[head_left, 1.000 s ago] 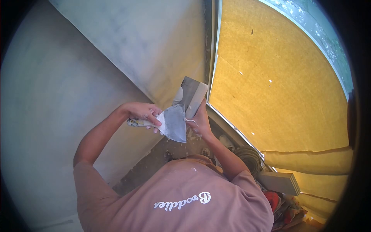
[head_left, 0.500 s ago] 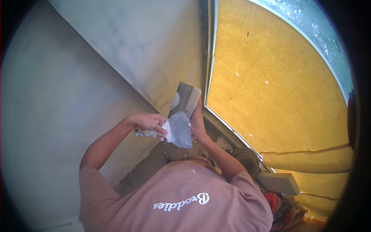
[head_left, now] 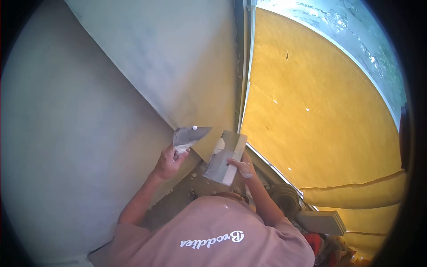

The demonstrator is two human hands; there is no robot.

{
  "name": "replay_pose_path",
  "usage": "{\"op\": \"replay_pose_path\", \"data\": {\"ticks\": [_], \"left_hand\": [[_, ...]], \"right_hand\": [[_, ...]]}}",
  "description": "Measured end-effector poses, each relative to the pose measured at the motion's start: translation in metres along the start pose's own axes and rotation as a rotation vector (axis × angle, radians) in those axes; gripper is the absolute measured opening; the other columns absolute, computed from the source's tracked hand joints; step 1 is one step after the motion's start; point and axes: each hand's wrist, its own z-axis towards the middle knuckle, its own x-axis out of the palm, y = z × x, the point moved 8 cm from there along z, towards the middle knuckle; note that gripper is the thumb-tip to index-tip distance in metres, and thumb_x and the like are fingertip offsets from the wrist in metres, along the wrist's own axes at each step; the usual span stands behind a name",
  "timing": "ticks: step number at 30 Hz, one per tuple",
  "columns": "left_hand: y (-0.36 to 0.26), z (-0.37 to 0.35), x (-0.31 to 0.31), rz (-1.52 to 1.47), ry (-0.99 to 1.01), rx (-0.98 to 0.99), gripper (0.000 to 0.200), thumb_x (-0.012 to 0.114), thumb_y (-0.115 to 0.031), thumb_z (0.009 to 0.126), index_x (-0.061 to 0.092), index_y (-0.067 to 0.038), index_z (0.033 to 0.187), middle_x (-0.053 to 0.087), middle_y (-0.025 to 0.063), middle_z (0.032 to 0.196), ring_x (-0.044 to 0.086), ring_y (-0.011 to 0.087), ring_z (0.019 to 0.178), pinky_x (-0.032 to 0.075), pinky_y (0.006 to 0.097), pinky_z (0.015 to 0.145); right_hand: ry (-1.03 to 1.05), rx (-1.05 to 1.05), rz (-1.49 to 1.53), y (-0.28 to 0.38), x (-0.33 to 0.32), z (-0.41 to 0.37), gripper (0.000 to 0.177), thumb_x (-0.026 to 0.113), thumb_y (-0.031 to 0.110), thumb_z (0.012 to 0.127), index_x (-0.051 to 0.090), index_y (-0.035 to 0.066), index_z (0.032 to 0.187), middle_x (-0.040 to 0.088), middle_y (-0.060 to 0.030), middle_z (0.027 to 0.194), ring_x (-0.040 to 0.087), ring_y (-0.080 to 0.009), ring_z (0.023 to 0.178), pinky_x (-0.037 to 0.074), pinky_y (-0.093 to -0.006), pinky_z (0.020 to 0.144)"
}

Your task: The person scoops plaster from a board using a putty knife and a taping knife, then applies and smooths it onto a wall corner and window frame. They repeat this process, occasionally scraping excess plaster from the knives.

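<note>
My left hand [head_left: 166,164] is closed around the handle of a putty knife [head_left: 187,137]. Its broad metal blade points up, with a small white dab of filler near the top edge. In my right hand [head_left: 244,168] is a wide filling knife [head_left: 221,162], a flat rectangular blade with a pale backing strip along its right side. My thumb lies over the strip; the other fingers are mostly hidden behind it. A white lump of filler [head_left: 219,146] sits on the blade's left part. The two tools are apart, with a narrow gap between them.
Grey plastered walls [head_left: 111,147] meet in a corner ahead and to the left. On the right, yellow sheeting [head_left: 320,107] covers most of a window opening. A coiled roll [head_left: 284,199], stacked boards [head_left: 321,222] and a red item [head_left: 313,243] lie low at the right.
The putty knife has come off the wide filling knife, moved left and turned blade up. The wide filling knife has moved down and slightly right, and my right thumb now shows over its front.
</note>
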Motion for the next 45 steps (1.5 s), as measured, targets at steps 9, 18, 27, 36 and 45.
{"op": "replay_pose_path", "data": {"ticks": [9,18,27,36,45], "left_hand": [[-0.011,0.006,0.027,0.48,-0.148,0.438,0.066,0.054,0.015,0.079,0.052,-0.008,0.141,0.057,0.0154,0.131,0.057,0.036,0.116,0.05,0.0436,0.099],[0.095,-0.034,-0.005,0.414,-0.078,0.274,0.05,0.054,0.01,0.088,0.055,-0.004,0.136,0.06,0.0183,0.122,0.06,0.0353,0.109,0.051,0.0427,0.092],[0.24,-0.159,-0.045,-0.305,0.048,-0.31,0.018,0.063,-0.008,0.097,0.063,0.001,0.112,0.066,0.0023,0.091,0.058,0.0084,0.079,0.047,0.0269,0.071],[0.259,-0.243,-0.054,-0.261,0.042,-0.52,0.014,0.066,-0.007,0.095,0.062,-0.001,0.107,0.063,0.0003,0.087,0.055,0.0068,0.074,0.046,0.0265,0.068],[0.268,-0.272,-0.041,-0.349,-0.056,-0.594,0.018,0.069,-0.006,0.093,0.062,0.001,0.109,0.068,0.0038,0.097,0.059,0.0076,0.078,0.049,0.026,0.07]], "right_hand": [[0.079,0.199,0.461,0.04,0.074,-0.007,0.051,0.059,0.008,0.096,0.041,0.005,0.144,0.058,-0.0128,0.132,0.06,-0.0245,0.12,0.05,-0.0437,0.103],[0.016,0.019,0.453,0.018,0.076,-0.014,0.058,0.063,0.009,0.091,0.04,0.004,0.144,0.061,-0.0123,0.125,0.064,-0.0231,0.107,0.055,-0.0399,0.096],[-0.389,-0.189,0.216,-0.207,-0.056,0.06,0.057,0.059,0.002,0.09,0.042,0.008,0.144,0.059,-0.0098,0.127,0.06,-0.023,0.112,0.051,-0.0425,0.096],[-0.61,-0.059,-0.037,-0.343,-0.094,0.179,0.056,0.06,0.004,0.083,0.044,0.005,0.137,0.062,-0.0152,0.116,0.06,-0.0279,0.106,0.05,-0.0434,0.089],[-0.554,-0.149,-0.241,-0.268,-0.04,0.216,0.039,0.062,0.012,0.084,0.04,0.003,0.114,0.054,-0.0145,0.094,0.061,-0.0253,0.082,0.052,-0.0408,0.064]]}}
